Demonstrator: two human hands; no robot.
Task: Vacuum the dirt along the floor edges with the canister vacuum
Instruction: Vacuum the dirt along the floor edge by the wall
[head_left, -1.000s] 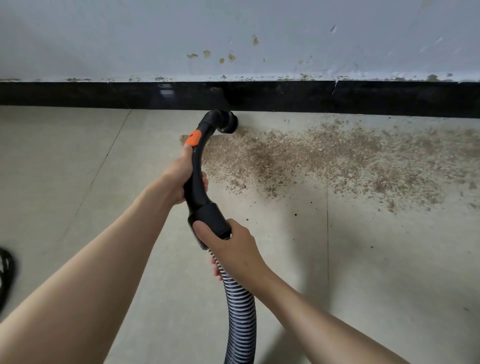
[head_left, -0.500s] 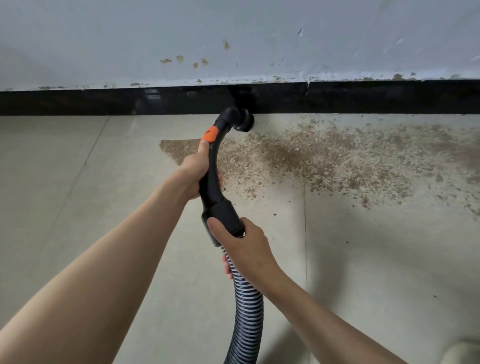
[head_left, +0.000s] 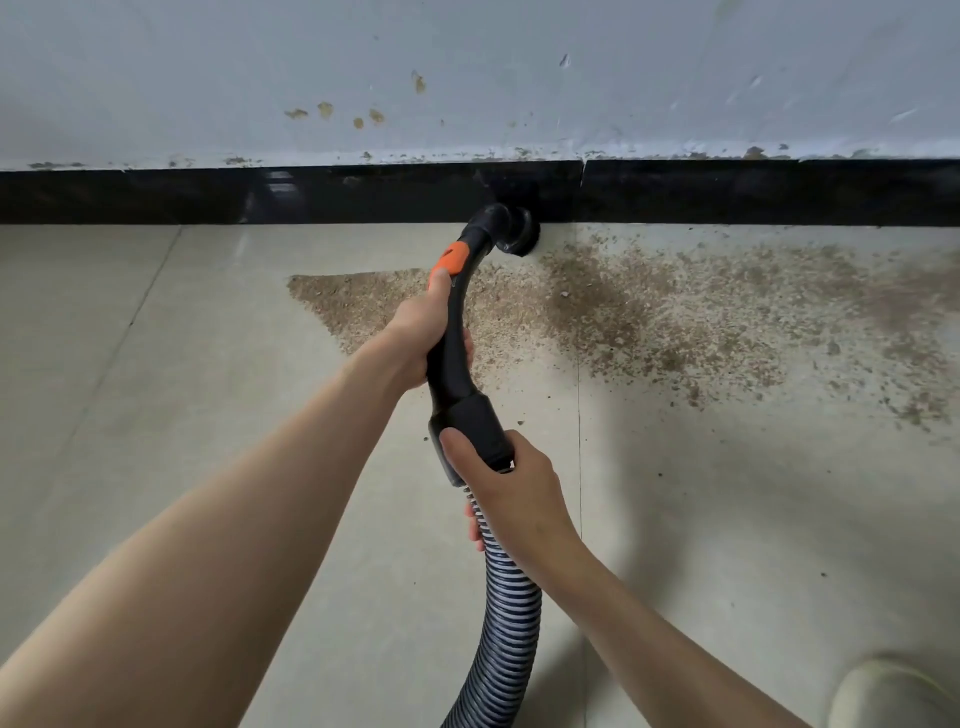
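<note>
Nearest the camera, the ribbed hose (head_left: 506, 613) runs up from 6 o'clock into the person's right hand (head_left: 511, 488), whose grip is wrapped around the black cuff where hose meets handle. Just past that, at about 12 o'clock from it, the left hand (head_left: 423, 332) has its fingers curled tight around the curved black handle (head_left: 452, 353), thumb resting just below the orange slider (head_left: 451, 262). Both arms are stretched well forward. The nozzle (head_left: 511, 228) sits right against the black baseboard (head_left: 208, 195), on the floor edge. Progress-wise, looks like early-to-mid job: the floor (head_left: 130, 364) over at 9 o'clock looks clean along the wall, but a wedge of dirt (head_left: 675, 317) sits under the handle and a big spread runs off toward 3 o'clock, so most of it is left.
</note>
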